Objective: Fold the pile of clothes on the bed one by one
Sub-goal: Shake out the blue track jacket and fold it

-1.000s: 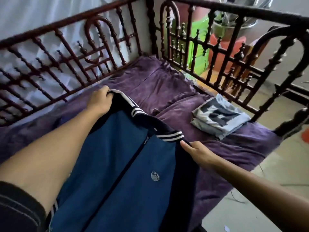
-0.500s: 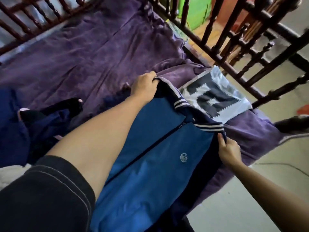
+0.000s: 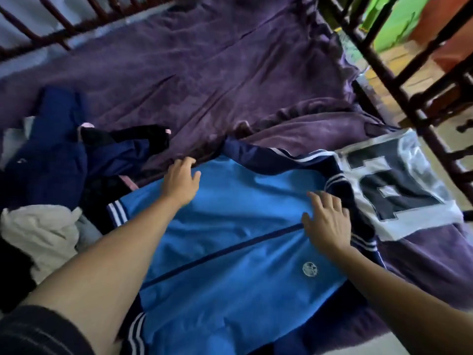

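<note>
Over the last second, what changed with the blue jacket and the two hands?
The blue jacket, held up by its collar end before, now lies spread on the purple blanket. The left hand and right hand released it and rest open and flat on it. The folded grey jersey stayed where it was.

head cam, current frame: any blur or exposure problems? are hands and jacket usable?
Head view: motion blur smears the bed rails and the frame's top; left hand and right hand are soft but readable, flat on the well-lit blue jacket; the clothes pile at left sinks into shadow; wide-angle lens bends the edges.
</note>
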The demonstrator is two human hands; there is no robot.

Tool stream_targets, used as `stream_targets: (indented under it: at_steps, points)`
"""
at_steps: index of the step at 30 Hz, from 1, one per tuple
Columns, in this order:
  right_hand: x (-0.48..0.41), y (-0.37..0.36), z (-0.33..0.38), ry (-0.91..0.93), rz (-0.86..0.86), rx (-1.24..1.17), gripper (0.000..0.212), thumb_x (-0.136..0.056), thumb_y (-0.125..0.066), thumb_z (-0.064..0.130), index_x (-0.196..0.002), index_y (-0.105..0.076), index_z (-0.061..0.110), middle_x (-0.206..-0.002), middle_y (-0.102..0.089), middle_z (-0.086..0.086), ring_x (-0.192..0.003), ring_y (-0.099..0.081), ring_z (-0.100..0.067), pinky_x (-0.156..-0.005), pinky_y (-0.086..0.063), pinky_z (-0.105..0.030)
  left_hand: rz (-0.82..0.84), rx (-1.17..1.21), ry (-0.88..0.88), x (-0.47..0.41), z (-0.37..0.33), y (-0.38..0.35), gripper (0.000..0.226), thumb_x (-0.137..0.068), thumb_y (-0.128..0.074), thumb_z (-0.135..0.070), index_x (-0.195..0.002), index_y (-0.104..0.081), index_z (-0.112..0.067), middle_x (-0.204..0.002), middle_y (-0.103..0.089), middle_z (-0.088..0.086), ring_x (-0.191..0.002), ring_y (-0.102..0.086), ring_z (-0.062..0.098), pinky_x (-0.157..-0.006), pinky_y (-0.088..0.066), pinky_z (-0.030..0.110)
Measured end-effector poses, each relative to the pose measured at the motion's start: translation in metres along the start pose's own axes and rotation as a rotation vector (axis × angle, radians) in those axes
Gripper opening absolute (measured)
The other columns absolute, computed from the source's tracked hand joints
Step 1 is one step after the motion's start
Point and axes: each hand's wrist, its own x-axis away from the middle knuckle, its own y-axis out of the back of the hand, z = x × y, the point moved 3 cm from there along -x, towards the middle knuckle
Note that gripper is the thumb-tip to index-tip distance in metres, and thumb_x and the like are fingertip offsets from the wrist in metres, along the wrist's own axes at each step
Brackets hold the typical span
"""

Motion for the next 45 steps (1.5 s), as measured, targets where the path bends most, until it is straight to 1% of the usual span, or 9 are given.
stream_targets:
  at_steps: [7,11,15,18,20,24,31,40,45]
  points:
    - [-0.097,-0.028,0.156,0.340,0.076,-0.028,0.044,-0.087,-0.058,0.025,-0.129,-0.055,0.016,-0.126,-0.054,-0.011,-0.117,-0.045,-0.034,-0.090,-0.039,-0.045,0.053,-0.090,0.360,0.048,0.166,-0.002,0.034,-0.092,-0.055,-0.023,-0.124,-0.055,-0.009,-0.127,-0.050,0.021,-0.117,-0.048,0.040,-0.096,-0.042,0.047]
    - [-0.149,-0.052,0.203,0.456,0.053,0.074,0.061,-0.080,-0.065,0.028,-0.138,-0.046,0.022,-0.144,-0.040,-0.011,-0.134,-0.031,-0.033,-0.099,-0.036,-0.051,0.022,-0.097,0.463,0.047,0.237,-0.015,0.045,-0.091,-0.054,-0.021,-0.135,-0.046,-0.013,-0.129,-0.045,0.023,-0.117,-0.045,0.042,-0.095,-0.043,0.050]
    - [-0.181,-0.079,0.200,0.435,0.185,0.323,0.060,-0.077,-0.071,0.041,-0.133,-0.051,0.032,-0.149,-0.033,-0.007,-0.140,-0.021,-0.031,-0.105,-0.027,-0.049,-0.017,0.261,0.664,0.037,0.279,-0.039,0.075,-0.083,-0.070,-0.033,-0.145,-0.031,-0.017,-0.139,-0.045,0.016,-0.124,-0.047,0.036,-0.101,-0.040,0.042]
    - [-0.183,-0.085,0.194,0.433,0.160,0.334,0.038,-0.081,-0.070,0.044,-0.113,-0.066,0.025,-0.125,-0.055,-0.009,-0.123,-0.039,-0.034,-0.096,-0.034,-0.046,-0.126,0.447,0.663,0.027,0.282,-0.052,0.033,-0.075,-0.073,-0.012,-0.106,-0.062,-0.005,-0.106,-0.066,0.014,-0.101,-0.062,0.031,-0.085,-0.050,0.039]
    - [-0.187,-0.076,0.192,0.428,0.015,0.237,0.033,-0.081,-0.071,0.040,-0.106,-0.069,0.019,-0.113,-0.060,-0.016,-0.114,-0.046,-0.039,-0.089,-0.040,-0.049,-0.261,0.366,0.562,0.014,0.276,-0.042,0.010,-0.073,-0.063,-0.004,-0.076,-0.056,0.002,-0.076,-0.061,0.016,-0.077,-0.060,0.034,-0.070,-0.048,0.044]
    - [-0.203,-0.055,0.193,0.308,-0.124,0.195,0.035,-0.082,-0.068,0.037,-0.110,-0.068,0.015,-0.114,-0.057,-0.024,-0.107,-0.048,-0.046,-0.086,-0.041,-0.055,-0.465,0.313,0.483,-0.018,0.280,-0.008,0.012,-0.081,-0.063,-0.013,-0.080,-0.054,-0.005,-0.086,-0.064,0.013,-0.079,-0.057,0.029,-0.074,-0.040,0.032]
    - [-0.126,-0.073,0.220,0.474,-0.120,0.120,0.059,-0.076,-0.071,0.026,-0.131,-0.052,0.018,-0.141,-0.042,-0.015,-0.137,-0.029,-0.036,-0.101,-0.028,-0.052,-0.361,0.353,0.480,0.024,0.270,-0.027,0.037,-0.088,-0.061,-0.020,-0.122,-0.050,-0.011,-0.122,-0.053,0.013,-0.109,-0.053,0.028,-0.091,-0.043,0.037]
    - [0.074,-0.134,0.206,0.675,0.256,-0.029,0.044,-0.075,-0.076,0.019,-0.117,-0.065,0.012,-0.116,-0.062,-0.010,-0.105,-0.057,-0.038,-0.082,-0.047,-0.047,-0.116,0.491,0.690,0.241,0.260,-0.095,0.049,-0.094,-0.053,-0.043,-0.130,-0.050,-0.010,-0.123,-0.058,0.011,-0.113,-0.055,0.029,-0.095,-0.045,0.043]
    - [0.155,-0.153,0.178,0.861,0.468,-0.015,0.058,-0.072,-0.078,0.049,-0.118,-0.065,0.016,-0.115,-0.064,-0.005,-0.103,-0.061,-0.031,-0.083,-0.050,-0.043,0.151,0.535,0.706,0.318,0.252,-0.118,0.041,-0.081,-0.067,-0.050,-0.091,-0.061,-0.011,-0.086,-0.066,0.005,-0.081,-0.063,0.023,-0.075,-0.051,0.042]
